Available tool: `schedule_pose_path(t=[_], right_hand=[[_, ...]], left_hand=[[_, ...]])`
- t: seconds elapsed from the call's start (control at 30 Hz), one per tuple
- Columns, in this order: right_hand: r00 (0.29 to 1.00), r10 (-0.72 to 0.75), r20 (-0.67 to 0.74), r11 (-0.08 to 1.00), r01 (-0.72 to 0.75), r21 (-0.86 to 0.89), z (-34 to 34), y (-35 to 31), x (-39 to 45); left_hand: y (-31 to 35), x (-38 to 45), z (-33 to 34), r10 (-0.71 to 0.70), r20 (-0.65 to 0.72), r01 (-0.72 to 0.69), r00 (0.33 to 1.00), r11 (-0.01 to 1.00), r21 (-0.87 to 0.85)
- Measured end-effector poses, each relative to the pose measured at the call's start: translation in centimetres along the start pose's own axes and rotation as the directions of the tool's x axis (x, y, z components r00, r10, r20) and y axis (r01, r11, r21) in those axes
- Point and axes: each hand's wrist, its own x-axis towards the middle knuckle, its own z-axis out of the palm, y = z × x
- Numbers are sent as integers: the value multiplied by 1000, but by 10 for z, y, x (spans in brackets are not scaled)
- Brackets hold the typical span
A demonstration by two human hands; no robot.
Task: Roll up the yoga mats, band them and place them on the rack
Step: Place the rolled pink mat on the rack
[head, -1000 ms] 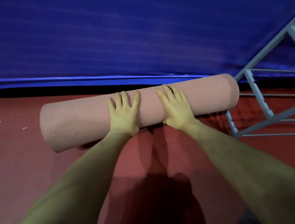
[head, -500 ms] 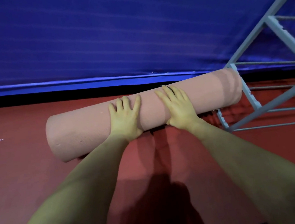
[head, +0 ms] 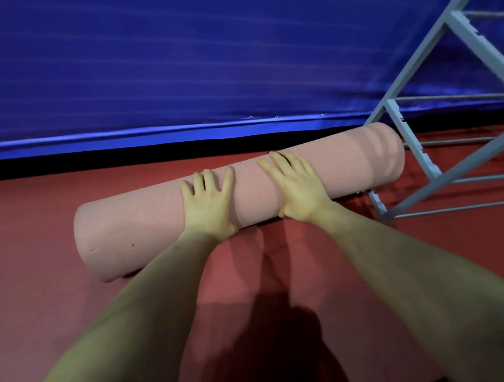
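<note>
Pink rolled mat (head: 154, 224) lies on red floor (head: 38, 309), right end just beside grey rack (head: 428, 152). Left hand (head: 210, 206) and right hand (head: 299, 190) press flat on roll, fingers spread, grasping nothing. Blue mat (head: 197, 55) behind.

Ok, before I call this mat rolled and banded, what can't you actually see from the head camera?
- Band: only a thin dark strip by the right hand; the hand hides the rest.
- Mat underside and loose edge: face the floor.
- Palms, left hand included: pressed flat on the mat, contact unseen.
- Rack: cut off by the right edge.
</note>
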Motion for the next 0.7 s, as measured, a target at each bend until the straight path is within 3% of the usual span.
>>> schedule_pose_path(t=[0.17,0.5,0.6,0.7], right_hand=[[1000,29,-10,1000,-28,13,-5,12,-8],[959,285,13,956,-283,-79,-10,77,-37],[937,347,-35,932,-349,-99,-4,98,-46],[917,398,14,916,-396,-65,-2,107,-53]], left_hand=[[11,3,-1,26,-29,-27,999,999,-26],[82,45,-21,168,-137,-175,976,984,-41],[112,56,-24,175,-124,-182,977,982,-51],[134,63,-20,160,-69,-165,985,984,-67]])
